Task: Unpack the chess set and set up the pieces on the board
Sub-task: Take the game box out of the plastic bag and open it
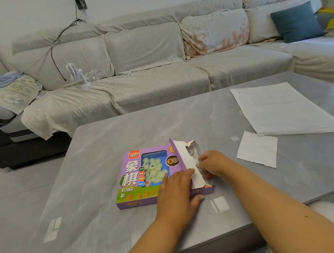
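A purple xiangqi box (135,184) lies flat on the grey table (108,142), its right end flap (186,162) folded open and standing up. Pale round pieces (153,169) show through the box's clear window. My left hand (176,192) rests on the box's right front corner, fingers lying over the top and thumb on the front side. At the open end my right hand (212,163) pinches something clear and crinkly inside the opening; what it is cannot be made out.
A large white sheet (279,108) lies on the table at the right, a smaller white paper (257,149) beside it. A grey sofa (157,54) runs behind the table with a small white fan (77,73), cables and a blue cushion (296,22).
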The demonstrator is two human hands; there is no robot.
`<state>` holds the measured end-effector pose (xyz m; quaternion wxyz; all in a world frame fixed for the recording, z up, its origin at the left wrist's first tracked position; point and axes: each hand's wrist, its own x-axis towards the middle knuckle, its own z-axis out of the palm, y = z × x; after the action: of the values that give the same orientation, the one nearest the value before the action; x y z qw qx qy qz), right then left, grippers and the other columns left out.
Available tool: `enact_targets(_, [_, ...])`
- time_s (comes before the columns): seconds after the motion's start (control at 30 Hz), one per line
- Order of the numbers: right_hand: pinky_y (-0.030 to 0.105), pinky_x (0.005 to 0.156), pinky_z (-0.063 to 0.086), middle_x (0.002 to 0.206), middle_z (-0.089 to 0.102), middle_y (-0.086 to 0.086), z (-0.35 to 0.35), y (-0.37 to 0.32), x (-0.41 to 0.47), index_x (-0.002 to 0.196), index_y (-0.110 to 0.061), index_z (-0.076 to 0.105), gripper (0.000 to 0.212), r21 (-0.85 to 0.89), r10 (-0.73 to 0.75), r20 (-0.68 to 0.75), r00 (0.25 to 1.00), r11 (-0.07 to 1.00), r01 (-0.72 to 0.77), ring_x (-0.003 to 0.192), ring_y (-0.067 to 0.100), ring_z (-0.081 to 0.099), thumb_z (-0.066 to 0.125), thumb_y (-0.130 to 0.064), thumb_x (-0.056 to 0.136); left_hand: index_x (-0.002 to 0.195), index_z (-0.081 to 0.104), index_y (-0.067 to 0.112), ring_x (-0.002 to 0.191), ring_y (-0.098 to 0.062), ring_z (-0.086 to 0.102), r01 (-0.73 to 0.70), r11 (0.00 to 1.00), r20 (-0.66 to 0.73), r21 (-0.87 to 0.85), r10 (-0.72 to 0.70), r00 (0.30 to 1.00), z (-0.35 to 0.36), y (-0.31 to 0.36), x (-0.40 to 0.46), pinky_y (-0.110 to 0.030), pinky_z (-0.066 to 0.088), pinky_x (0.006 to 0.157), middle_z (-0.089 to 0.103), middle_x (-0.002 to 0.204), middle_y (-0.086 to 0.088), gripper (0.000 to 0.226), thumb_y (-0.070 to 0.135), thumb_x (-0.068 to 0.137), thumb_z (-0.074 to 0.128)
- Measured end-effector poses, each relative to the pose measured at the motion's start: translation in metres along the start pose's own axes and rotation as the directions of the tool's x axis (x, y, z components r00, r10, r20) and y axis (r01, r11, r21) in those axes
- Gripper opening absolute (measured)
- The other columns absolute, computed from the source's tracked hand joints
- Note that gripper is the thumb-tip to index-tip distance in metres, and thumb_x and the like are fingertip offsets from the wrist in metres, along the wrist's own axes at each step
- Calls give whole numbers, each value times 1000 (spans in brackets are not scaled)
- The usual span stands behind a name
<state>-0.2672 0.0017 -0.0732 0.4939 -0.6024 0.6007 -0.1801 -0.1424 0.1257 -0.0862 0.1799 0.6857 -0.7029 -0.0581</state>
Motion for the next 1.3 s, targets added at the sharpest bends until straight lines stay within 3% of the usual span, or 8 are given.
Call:
enact_targets(0.17, [35,60,53,63,62,14,-2,1,1,73,-7,61,3,-166,-75,-89,993,984,60,52,27,59,63,-9,72,141,34,28,128,-15,39,-51,998,24,26,50,998,-4,-5,3,-27,27,108,45,141,7,57,44,90,56])
enact_targets(0.3, [25,53,39,51,50,7,-7,-1,-1,52,-13,45,23,-286,-106,-191,976,957,48,50,22,47,64,-14,66,135,42,23,124,-17,44,-44,999,14,3,44,999,-6,-16,3,-25,33,98,48,137,4,51,40,90,58])
enact_targets(0.43, [27,58,42,59,55,12,-17,6,2,65,-11,58,7,-224,-48,-246,968,975,-9,53,24,48,64,-14,66,135,41,26,127,-13,41,-51,998,14,44,51,999,-9,-29,3,-23,34,98,42,143,9,47,40,93,53])
enact_targets(0.6, [27,61,45,79,70,20,-27,9,3,75,-2,67,13,-193,-38,-294,955,981,-21,58,24,53,63,-14,71,126,52,26,116,-20,51,-16,996,-20,84,17,1000,-16,-50,8,-30,40,90,54,133,5,41,35,87,62])
enact_targets(0.9, [28,60,54,57,68,11,-11,0,5,68,-10,56,16,-64,2,-284,959,998,-21,53,25,68,66,-18,77,123,49,30,110,-24,54,207,946,-4,248,-213,977,-46,-112,38,-32,43,74,59,124,2,32,40,93,52])
enact_targets(1.03, [35,66,59,65,69,14,-7,-1,4,87,-5,58,14,4,39,-275,961,999,-39,56,27,69,65,-14,79,137,42,30,125,-23,46,218,970,50,105,-224,973,-47,-123,44,-34,41,98,48,140,1,58,44,84,62])
enact_targets(1.13, [39,67,59,73,69,14,1,-2,1,121,-8,51,44,109,50,-233,971,994,-25,60,31,70,64,-10,79,145,29,36,134,-16,33,-20,990,-36,-140,15,999,-37,-82,36,-35,28,109,38,145,5,86,62,70,60])
enact_targets(1.3, [43,56,59,73,65,13,15,-7,-10,108,-30,41,47,229,-54,-222,973,968,106,53,32,66,58,-3,74,141,16,55,144,-23,16,-78,994,23,71,77,997,1,-37,26,-56,16,111,24,155,5,63,69,81,25])
